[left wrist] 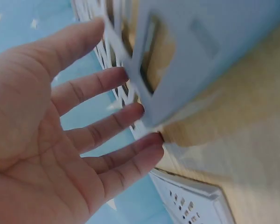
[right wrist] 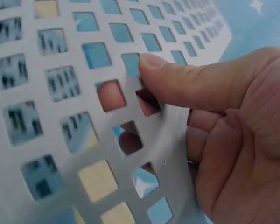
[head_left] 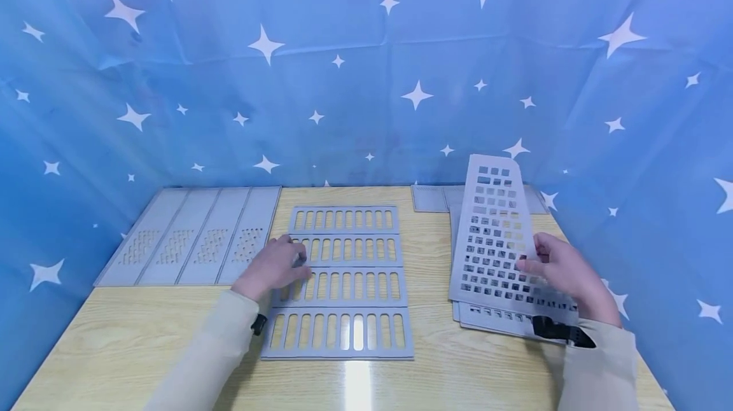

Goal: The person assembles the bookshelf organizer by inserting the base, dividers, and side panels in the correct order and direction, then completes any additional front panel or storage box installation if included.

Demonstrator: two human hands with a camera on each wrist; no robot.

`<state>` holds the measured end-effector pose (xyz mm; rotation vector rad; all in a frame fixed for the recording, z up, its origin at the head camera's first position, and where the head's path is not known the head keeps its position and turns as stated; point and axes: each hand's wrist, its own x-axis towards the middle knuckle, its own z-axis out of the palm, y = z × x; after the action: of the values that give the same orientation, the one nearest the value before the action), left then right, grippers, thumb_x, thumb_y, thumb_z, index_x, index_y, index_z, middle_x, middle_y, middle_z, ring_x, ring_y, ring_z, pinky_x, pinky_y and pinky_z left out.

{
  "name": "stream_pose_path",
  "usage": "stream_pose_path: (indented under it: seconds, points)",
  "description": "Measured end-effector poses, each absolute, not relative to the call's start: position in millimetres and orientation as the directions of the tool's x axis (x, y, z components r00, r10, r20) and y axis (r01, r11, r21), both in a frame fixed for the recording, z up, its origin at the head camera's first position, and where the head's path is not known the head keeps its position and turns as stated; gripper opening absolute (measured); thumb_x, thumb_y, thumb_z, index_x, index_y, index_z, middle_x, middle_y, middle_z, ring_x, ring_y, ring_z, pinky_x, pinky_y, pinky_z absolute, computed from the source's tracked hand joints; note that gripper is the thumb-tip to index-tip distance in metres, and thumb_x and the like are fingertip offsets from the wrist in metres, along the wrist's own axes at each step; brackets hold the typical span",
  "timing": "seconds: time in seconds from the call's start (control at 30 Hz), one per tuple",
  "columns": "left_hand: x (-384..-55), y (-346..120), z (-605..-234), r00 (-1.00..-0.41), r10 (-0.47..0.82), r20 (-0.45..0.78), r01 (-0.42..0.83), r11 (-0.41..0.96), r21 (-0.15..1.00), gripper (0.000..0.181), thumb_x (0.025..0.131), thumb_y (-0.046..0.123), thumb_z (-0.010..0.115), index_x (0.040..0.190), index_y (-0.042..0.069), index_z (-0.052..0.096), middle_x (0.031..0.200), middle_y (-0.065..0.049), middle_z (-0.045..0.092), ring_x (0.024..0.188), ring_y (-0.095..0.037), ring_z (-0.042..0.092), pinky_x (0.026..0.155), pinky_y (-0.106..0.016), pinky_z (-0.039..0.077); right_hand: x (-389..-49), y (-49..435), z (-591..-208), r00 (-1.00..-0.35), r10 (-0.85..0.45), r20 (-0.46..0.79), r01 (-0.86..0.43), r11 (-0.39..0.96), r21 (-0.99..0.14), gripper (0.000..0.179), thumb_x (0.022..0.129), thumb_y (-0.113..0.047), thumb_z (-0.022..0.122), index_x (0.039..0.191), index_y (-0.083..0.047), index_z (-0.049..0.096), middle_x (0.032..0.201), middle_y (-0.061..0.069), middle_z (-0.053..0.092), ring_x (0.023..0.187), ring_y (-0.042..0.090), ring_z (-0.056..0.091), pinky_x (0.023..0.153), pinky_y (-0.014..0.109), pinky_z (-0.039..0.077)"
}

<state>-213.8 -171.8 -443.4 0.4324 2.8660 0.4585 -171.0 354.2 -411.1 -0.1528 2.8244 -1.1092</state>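
My right hand (head_left: 564, 268) pinches the right edge of a pale grey panel with rows of square holes (head_left: 481, 207), tilted up off the table. In the right wrist view the thumb lies on its front face, and fingers show through the holes behind it. Under it lie more grey panels (head_left: 487, 320), partly hidden. My left hand (head_left: 277, 264) is at the left end of several grey slotted panels (head_left: 338, 298) laid in rows. Its fingers (left wrist: 109, 126) are spread and loosely extended by a slotted panel's corner (left wrist: 177, 70); whether they touch it I cannot tell.
Several long grey panels with clusters of small holes (head_left: 189, 207) lie side by side at the back left. Flat grey pieces (head_left: 429, 199) lie at the back right. A blue star-patterned curtain (head_left: 355, 48) borders the wooden table (head_left: 114, 347).
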Motion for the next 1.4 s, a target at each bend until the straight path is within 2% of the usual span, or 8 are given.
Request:
stream_pose_path:
  seconds: [0.2, 0.37, 0.5, 0.8, 0.93, 1.13, 1.23, 1.4]
  points:
    - [-243.6, -177.9, -440.9, -0.966, 0.196, -0.171, 0.109, 0.902, 0.419, 0.055, 0.102, 0.030, 0.064, 0.143, -0.005, 0.053, 0.138, -0.029, 0.052, 0.111, -0.040, 0.061, 0.094, -0.057, 0.052, -183.0, 333.8, -395.7, -0.983, -0.176, 0.050, -0.159, 0.685, -0.712, 0.043, 0.097, 0.000, 0.067, 0.138, 0.009, 0.056, 0.117, 0.030, 0.071, 0.091, 0.021, 0.075, 0.073, 0.025, 0.056]
    - [-263.1, -170.4, -442.2, -0.970, 0.053, -0.236, -0.056, 0.901, 0.431, 0.049, 0.100, 0.038, 0.065, 0.121, -0.006, 0.061, 0.128, -0.028, 0.053, 0.094, -0.035, 0.059, 0.078, -0.046, 0.053, -203.2, 318.7, -387.2, -0.989, -0.096, 0.113, -0.148, 0.720, -0.678, 0.032, 0.101, -0.006, 0.064, 0.131, 0.007, 0.063, 0.116, 0.031, 0.071, 0.086, 0.022, 0.070, 0.066, 0.029, 0.053]
    - [-271.8, -167.0, -444.4, -0.963, 0.004, -0.268, -0.122, 0.885, 0.450, 0.051, 0.093, 0.041, 0.074, 0.111, -0.005, 0.062, 0.117, -0.026, 0.056, 0.080, -0.030, 0.056, 0.065, -0.040, 0.049, -218.7, 305.6, -385.6, -0.989, -0.074, 0.132, -0.145, 0.718, -0.681, 0.032, 0.105, -0.009, 0.060, 0.132, 0.006, 0.063, 0.120, 0.031, 0.069, 0.094, 0.036, 0.071, 0.069, 0.029, 0.053]
    - [-274.0, -165.1, -450.5, -0.966, -0.024, -0.258, -0.148, 0.870, 0.470, 0.050, 0.085, 0.040, 0.084, 0.100, -0.002, 0.061, 0.091, -0.015, 0.057, 0.073, -0.026, 0.052, 0.063, -0.039, 0.047, -247.9, 282.2, -393.1, -0.992, -0.071, 0.104, -0.123, 0.724, -0.678, 0.032, 0.107, -0.016, 0.057, 0.134, 0.001, 0.064, 0.126, 0.029, 0.068, 0.108, 0.043, 0.069, 0.085, 0.053, 0.053]
    - [-272.2, -161.7, -453.6, -0.968, -0.034, -0.250, -0.155, 0.862, 0.483, 0.044, 0.086, 0.040, 0.084, 0.084, 0.002, 0.061, 0.072, -0.009, 0.055, 0.061, -0.022, 0.050, 0.055, -0.035, 0.044, -256.9, 278.1, -396.8, -0.992, -0.078, 0.099, -0.124, 0.738, -0.663, 0.032, 0.108, -0.018, 0.057, 0.135, -0.002, 0.064, 0.125, 0.027, 0.068, 0.106, 0.041, 0.069, 0.082, 0.050, 0.052]
    - [-269.6, -153.0, -455.4, -0.988, -0.030, -0.152, -0.091, 0.909, 0.407, 0.047, 0.087, 0.038, 0.083, 0.065, 0.009, 0.052, 0.055, -0.001, 0.046, 0.049, -0.015, 0.044, 0.047, -0.029, 0.041, -268.2, 274.2, -400.5, -0.993, -0.066, 0.101, -0.116, 0.758, -0.642, 0.031, 0.108, -0.021, 0.057, 0.131, -0.002, 0.066, 0.116, 0.025, 0.071, 0.081, 0.031, 0.060, 0.065, 0.039, 0.042]
    - [-266.7, -148.4, -454.7, -0.996, -0.007, -0.084, -0.036, 0.940, 0.339, 0.056, 0.088, 0.035, 0.081, 0.055, 0.014, 0.041, 0.051, 0.003, 0.034, 0.047, -0.013, 0.036, 0.045, -0.028, 0.036, -273.1, 271.9, -400.4, -0.992, -0.068, 0.109, -0.123, 0.747, -0.653, 0.030, 0.108, -0.019, 0.057, 0.131, -0.002, 0.066, 0.118, 0.026, 0.070, 0.084, 0.033, 0.063, 0.066, 0.040, 0.045]
    - [-265.7, -146.4, -454.9, -0.999, -0.003, -0.040, -0.015, 0.955, 0.298, 0.062, 0.089, 0.034, 0.081, 0.051, 0.015, 0.036, 0.054, 0.000, 0.037, 0.051, -0.016, 0.040, 0.047, -0.029, 0.039, -279.4, 266.4, -398.8, -0.991, -0.067, 0.115, -0.127, 0.745, -0.655, 0.032, 0.108, -0.019, 0.057, 0.133, -0.002, 0.066, 0.121, 0.026, 0.070, 0.098, 0.039, 0.068, 0.071, 0.042, 0.047]
